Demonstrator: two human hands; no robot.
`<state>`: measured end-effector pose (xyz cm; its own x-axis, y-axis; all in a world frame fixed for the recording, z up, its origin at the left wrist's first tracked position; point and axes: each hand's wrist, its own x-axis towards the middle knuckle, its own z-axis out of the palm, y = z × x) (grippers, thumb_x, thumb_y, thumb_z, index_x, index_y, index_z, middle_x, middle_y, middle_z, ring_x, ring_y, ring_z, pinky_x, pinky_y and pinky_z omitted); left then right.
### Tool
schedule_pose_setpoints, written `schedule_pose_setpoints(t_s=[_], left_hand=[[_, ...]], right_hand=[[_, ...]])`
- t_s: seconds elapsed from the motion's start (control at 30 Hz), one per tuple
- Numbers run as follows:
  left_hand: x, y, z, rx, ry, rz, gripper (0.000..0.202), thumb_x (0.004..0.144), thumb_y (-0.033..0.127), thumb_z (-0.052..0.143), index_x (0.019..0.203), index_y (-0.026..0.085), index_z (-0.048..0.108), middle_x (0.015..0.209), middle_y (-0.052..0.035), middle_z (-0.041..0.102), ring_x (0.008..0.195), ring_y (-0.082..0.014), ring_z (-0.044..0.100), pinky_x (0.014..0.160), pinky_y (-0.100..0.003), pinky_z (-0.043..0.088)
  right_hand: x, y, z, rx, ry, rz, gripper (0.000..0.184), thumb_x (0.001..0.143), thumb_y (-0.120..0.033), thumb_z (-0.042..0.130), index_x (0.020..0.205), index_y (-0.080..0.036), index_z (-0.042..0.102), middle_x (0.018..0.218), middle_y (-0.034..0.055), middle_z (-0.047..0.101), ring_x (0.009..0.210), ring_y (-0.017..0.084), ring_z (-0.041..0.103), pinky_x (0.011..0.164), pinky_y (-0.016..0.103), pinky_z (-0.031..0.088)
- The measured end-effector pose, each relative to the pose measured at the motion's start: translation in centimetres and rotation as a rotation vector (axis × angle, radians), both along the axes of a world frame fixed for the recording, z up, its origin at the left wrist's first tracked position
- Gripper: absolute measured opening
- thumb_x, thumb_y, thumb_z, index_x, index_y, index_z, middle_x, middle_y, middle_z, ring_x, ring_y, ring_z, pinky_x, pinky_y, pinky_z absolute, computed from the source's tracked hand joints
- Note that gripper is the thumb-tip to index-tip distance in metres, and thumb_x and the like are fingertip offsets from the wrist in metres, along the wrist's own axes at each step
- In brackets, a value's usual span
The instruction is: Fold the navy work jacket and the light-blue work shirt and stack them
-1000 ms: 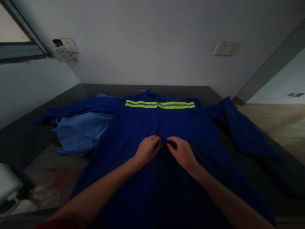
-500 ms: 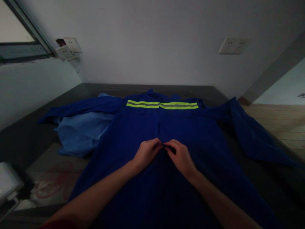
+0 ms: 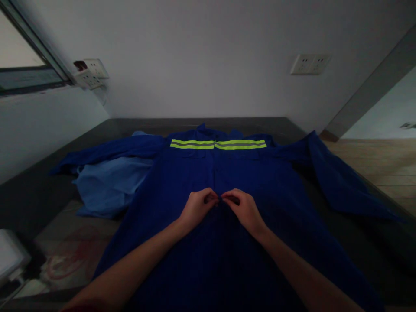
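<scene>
One blue garment (image 3: 182, 177) lies face-up on counter (image 3: 26, 197), collar toward wall (image 3: 201, 65), long axis running away from wearer. Left hand (image 3: 197, 207) and right hand (image 3: 243, 210) pinch its front opening; fingertips hide the exact spot. Lower end dark, cut off.

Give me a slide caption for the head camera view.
Left hand and right hand pinch the front of a blue garment below its yellow-green chest band.
</scene>
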<state>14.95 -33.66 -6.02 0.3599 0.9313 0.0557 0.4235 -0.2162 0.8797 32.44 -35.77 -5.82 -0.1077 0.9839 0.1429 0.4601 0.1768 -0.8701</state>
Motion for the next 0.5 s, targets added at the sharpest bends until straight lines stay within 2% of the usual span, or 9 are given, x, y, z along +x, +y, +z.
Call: schedule_pose_setpoints(t_s=[0.23, 0.33, 0.5], left_hand=[[0.25, 0.18, 0.08, -0.059, -0.063, 0.028, 0.003, 0.076, 0.015, 0.062, 0.075, 0.018, 0.062, 0.071, 0.0012, 0.070, 0.069, -0.0148, 0.067, 0.065, -0.024, 0.050], [0.44, 0.29, 0.10, -0.189, -0.210, 0.053, 0.011, 0.073, 0.013, 0.064, 0.078, 0.017, 0.056, 0.068, 0.0012, 0.068, 0.067, -0.0148, 0.068, 0.064, -0.025, 0.052], [0.45, 0.01, -0.13, -0.428, -0.433, 0.096, 0.026, 0.074, 0.013, 0.066, 0.094, 0.017, 0.050, 0.067, 0.0026, 0.068, 0.064, -0.0133, 0.068, 0.065, -0.025, 0.054]], right_hand=[[-0.19, 0.37, 0.11, 0.071, -0.077, -0.016, 0.010, 0.078, -0.011, 0.062, 0.080, -0.018, 0.069, 0.081, 0.0025, 0.069, 0.073, 0.015, 0.065, 0.070, 0.027, 0.051], [-0.24, 0.47, 0.47, 0.091, -0.131, 0.003, 0.011, 0.078, -0.009, 0.062, 0.079, -0.018, 0.068, 0.080, 0.0015, 0.068, 0.072, 0.014, 0.064, 0.069, 0.026, 0.050], [-0.62, 0.14, 0.89, 0.154, -0.272, 0.050, 0.017, 0.081, -0.005, 0.057, 0.086, -0.019, 0.067, 0.086, 0.0023, 0.065, 0.078, 0.014, 0.062, 0.074, 0.026, 0.048]])
